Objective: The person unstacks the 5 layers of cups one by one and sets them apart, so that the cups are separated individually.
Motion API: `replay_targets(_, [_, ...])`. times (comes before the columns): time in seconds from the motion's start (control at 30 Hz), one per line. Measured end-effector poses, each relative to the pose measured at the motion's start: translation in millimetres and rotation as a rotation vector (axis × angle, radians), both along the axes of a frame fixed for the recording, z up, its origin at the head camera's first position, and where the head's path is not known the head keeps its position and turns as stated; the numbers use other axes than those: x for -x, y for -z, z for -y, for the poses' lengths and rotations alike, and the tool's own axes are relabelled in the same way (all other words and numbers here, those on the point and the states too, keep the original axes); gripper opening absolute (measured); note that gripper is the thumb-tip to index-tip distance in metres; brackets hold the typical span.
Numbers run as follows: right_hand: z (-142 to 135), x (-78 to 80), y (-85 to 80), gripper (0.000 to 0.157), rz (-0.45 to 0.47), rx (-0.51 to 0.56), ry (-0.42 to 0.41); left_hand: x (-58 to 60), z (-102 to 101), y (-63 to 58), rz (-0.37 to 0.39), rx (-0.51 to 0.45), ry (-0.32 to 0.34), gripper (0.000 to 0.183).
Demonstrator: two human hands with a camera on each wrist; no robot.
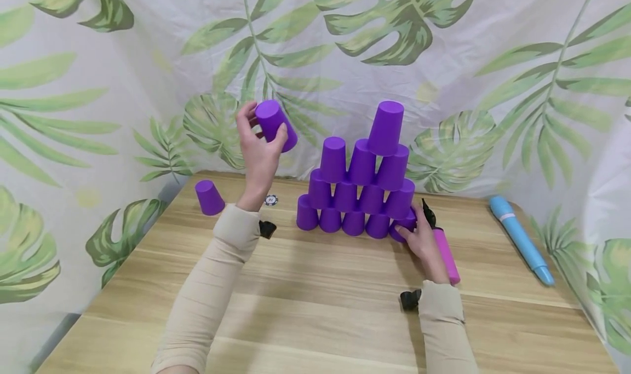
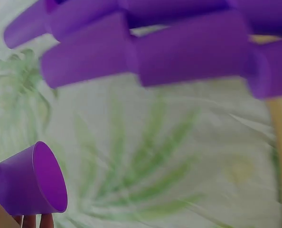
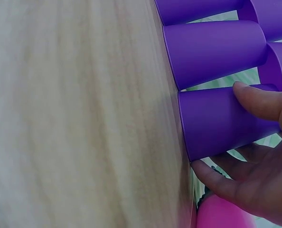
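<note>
Upside-down purple cups form a stepped pyramid on the table, with several in each of the two lower rows, three above and a single top cup at the right. In the air left of the pyramid, my left hand grips another purple cup, tilted with its closed end up and left; its open mouth shows in the left wrist view. My right hand holds the bottom row's rightmost cup, thumb on one side and fingers on the other.
A loose purple cup stands upside down at the table's left. Near it lies a poker chip. A pink bottle-like object with a black end lies beside my right hand, and a blue marker-shaped object lies farther right. Patterned cloth hangs behind.
</note>
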State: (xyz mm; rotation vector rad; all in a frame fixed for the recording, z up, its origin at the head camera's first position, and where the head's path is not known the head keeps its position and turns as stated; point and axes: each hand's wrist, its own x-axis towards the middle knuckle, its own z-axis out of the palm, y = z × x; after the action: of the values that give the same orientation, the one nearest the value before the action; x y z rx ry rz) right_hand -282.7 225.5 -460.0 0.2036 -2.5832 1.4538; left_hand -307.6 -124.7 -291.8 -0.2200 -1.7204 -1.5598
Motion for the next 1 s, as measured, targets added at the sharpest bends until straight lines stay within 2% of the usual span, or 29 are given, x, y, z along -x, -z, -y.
replay_targets(0.1, [-0.5,-0.5,-0.6,0.071,0.001,0.003,0.01,-1.2,12.4,22.7,0.064,0.004,-0.038,0.063])
replay_targets(0.4, [-1.5,-0.3,-0.8,0.072,-0.018,-0.002,0.002,-6.0,44.2,106.8,0.228,-0.046,-0.143,0.062])
replay_targets(0.53, [-1.6,0.6,-0.5,0.073,0.005,0.006,-0.004,-5.9,53.0,134.4,0.266,-0.009,-0.212,0.062])
replay_targets(0.63, [-2.4,0.9,-0.5,0.073,0.012,0.01,-0.003,-3.4,55.7,147.3,0.261,0.037,-0.271,0.061])
replay_targets(0.77, [-2.3,1.1,-0.1,0.073,0.015,0.016,-0.007,1.7,59.2,157.9,0.273,0.085,-0.345,0.058])
replay_targets(1.0, [-2.5,1.3,0.0,0.072,0.003,0.005,-0.004,10.4,70.2,165.7,0.338,0.106,-0.457,0.058])
